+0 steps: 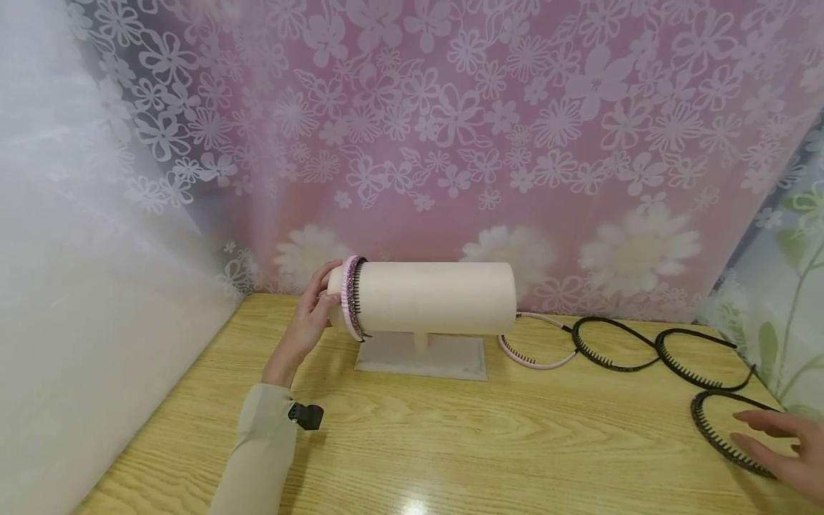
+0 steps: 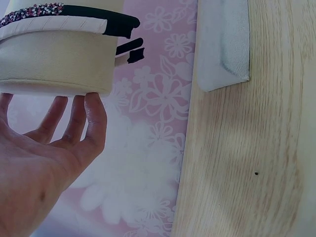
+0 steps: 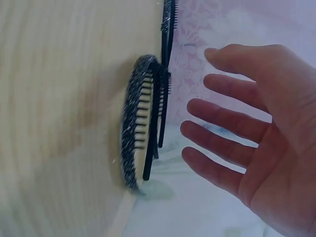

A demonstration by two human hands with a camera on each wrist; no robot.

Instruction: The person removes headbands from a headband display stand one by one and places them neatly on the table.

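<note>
A cream padded cylinder [image 1: 438, 297] lies level on a post above a flat base, forming a headband stand. Around its left end sit a pale pink pleated headband [image 1: 348, 297] and, right beside it, a glittery dark headband [image 2: 34, 14] with comb teeth. My left hand [image 1: 307, 325] holds the cylinder's left end with bent, spread fingertips at the rim. At the lower right, my right hand [image 1: 788, 450] hovers by a black glittery toothed headband [image 1: 714, 436] lying on the table. Its fingers are spread and hold nothing; a gap separates them from that headband in the right wrist view.
Along the table's back right lie a pink headband [image 1: 541, 366] and two black headbands, one [image 1: 605, 365] nearer the stand and one [image 1: 689, 375] farther right, touching in a row. A flowered curtain [image 1: 412, 143] hangs behind the wooden table [image 1: 450, 443]. The stand's base [image 1: 463, 365] is grey.
</note>
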